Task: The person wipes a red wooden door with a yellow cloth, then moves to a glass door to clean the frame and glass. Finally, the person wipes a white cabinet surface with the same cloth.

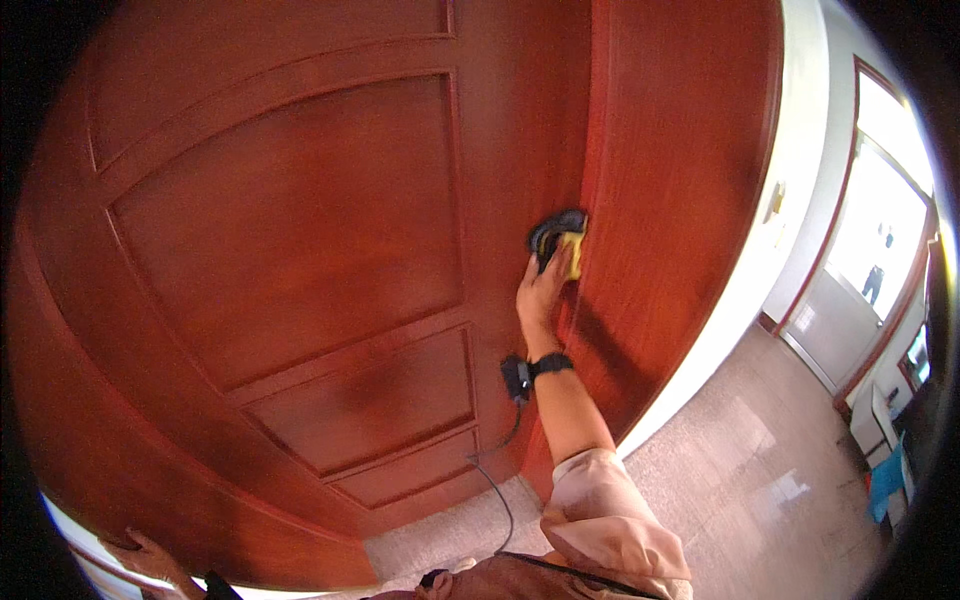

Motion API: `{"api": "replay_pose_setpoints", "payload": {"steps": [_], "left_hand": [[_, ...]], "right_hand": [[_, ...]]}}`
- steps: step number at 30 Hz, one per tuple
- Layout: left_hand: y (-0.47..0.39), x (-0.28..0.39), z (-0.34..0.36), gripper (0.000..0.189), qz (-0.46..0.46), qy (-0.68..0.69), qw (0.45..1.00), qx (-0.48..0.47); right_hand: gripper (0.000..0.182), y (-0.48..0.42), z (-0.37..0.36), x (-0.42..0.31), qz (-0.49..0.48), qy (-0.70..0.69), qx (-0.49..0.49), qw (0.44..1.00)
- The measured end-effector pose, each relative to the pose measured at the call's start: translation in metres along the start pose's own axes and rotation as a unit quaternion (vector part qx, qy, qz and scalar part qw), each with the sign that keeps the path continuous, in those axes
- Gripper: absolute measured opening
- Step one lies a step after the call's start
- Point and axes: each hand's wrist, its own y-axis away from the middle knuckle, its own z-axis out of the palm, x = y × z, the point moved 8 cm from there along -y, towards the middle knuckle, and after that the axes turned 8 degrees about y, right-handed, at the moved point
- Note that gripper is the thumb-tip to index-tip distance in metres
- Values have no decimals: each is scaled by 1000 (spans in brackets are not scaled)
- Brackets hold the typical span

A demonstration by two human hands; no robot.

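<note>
In front of me stands a red-brown wooden panelled door [300,225]. My right hand [541,294] reaches up to the door's right side, beside the casing [675,187]. Its fingers are closed around a black and yellow object [574,253]; I cannot tell whether this is a held tool or part of the door's hardware. My left hand [146,559] is low at the far left, fingers apart, beside the left casing's outer edge. Nothing shows in it, and whether it touches the wood is unclear.
A black device [516,377] is strapped to my right wrist, and its cable [501,487] hangs towards my body. Speckled floor tiles [735,450] lie to the right. Farther off are a bright glazed door [862,225] and a blue cloth-like item [887,480].
</note>
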Motion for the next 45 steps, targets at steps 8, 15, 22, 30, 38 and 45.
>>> {"api": "replay_pose_setpoints", "payload": {"steps": [8,15,22,30,38,45], "left_hand": [[55,327,17,51,40,531,738,-416],[64,570,-95,74,123,829,366,-404],[146,652,-52,29,-436,706,62,-555],[50,725,-143,54,-34,880,295,-370],[49,811,-232,71,75,912,350,-201],[-217,852,-217,64,74,951,299,1]], "right_hand": [[35,125,-5,15,203,-275,-259,903],[66,106,-85,-116,195,-489,-439,728],[40,15,-202,-43,-197,8,-143,970],[47,-36,-243,100,87,47,42,994],[57,-40,-243,99,5,35,71,997],[66,-39,-252,96,7,35,37,999]]}}
